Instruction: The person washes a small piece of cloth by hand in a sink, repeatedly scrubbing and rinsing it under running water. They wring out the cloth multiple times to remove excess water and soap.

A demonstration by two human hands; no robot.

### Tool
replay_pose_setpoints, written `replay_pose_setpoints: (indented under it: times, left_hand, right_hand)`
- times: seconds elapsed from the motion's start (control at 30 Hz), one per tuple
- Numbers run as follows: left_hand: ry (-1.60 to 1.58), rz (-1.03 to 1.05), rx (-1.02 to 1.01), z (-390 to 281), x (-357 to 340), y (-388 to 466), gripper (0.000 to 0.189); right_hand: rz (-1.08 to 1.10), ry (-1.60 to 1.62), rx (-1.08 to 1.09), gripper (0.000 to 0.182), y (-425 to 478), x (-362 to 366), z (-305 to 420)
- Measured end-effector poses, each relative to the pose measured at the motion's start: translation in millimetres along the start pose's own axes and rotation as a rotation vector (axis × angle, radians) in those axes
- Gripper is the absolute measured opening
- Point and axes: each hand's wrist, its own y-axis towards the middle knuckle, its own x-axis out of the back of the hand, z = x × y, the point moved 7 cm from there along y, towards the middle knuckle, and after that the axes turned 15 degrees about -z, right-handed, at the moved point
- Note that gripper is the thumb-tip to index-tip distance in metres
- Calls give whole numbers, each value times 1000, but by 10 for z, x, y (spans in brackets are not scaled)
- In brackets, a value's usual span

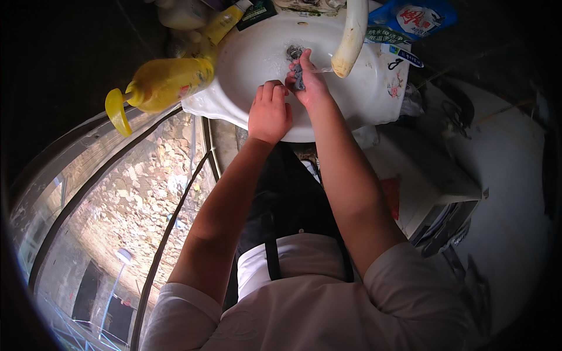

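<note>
In the head view a small wet grey cloth [298,78] is bunched in my right hand [311,83], its thumb pointing up toward the drain [295,52]. Both hands are over a white ceramic washbasin [369,98]. Clear water runs from a yellowed white spout [351,44] onto the right hand. Just left of it and lower is my left hand [270,109], back upward and fingers curled down. Its fingertips and palm are hidden, so whether it holds anything is unclear.
A yellow pump bottle [171,83] stands left of the basin, with a yellow tube [226,22] behind. On the right rim are a blue detergent pouch [412,19] and a toothpaste tube [404,55]. A window [145,210] is at left, a white cabinet [417,175] at right.
</note>
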Motion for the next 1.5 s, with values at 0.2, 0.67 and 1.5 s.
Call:
replay_pose_setpoints:
  times: [0.2,0.67,1.5]
  left_hand:
    - [-131,-56,80,31,-25,60,29]
    - [-51,325,-141,-435,-1192,1198,27]
    - [-525,-197,917,365,-343,-342,32]
  right_hand:
    - [95,-176,-7,54,165,32,57]
    - [86,-14,-25,88,-603,485,522]
    - [128,-20,-66,38,-329,-32,190]
